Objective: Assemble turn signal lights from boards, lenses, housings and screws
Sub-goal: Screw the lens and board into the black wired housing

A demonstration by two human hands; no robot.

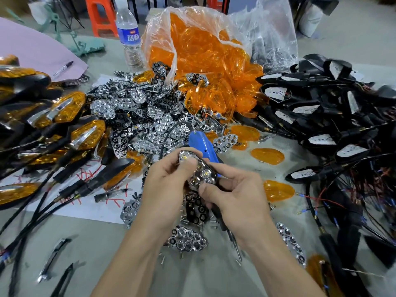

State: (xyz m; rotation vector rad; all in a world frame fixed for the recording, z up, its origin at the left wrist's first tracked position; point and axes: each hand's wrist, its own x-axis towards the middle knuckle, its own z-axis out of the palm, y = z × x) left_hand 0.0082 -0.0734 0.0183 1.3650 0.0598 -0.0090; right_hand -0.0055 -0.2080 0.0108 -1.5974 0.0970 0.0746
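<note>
Here the left hand [165, 185] and right hand [234, 197] both pinch one chrome reflector [198, 171] with curled fingers, a blue screwdriver [203, 145] partly hidden under the right palm.

One blue screwdriver [202, 146]. Behind it: one water bottle [128, 33], one clear bag [263, 33] of orange lenses, two orange stools [100, 16]. Far left of it: one marker pen [63, 68]. Right of it: three loose lenses [267, 156] lying singly. Just in front: left hand [162, 183], right hand [233, 198], one held reflector [198, 170]. Reflector heap [137, 112] left and housing pile [325, 108] right: uncountable.
</note>
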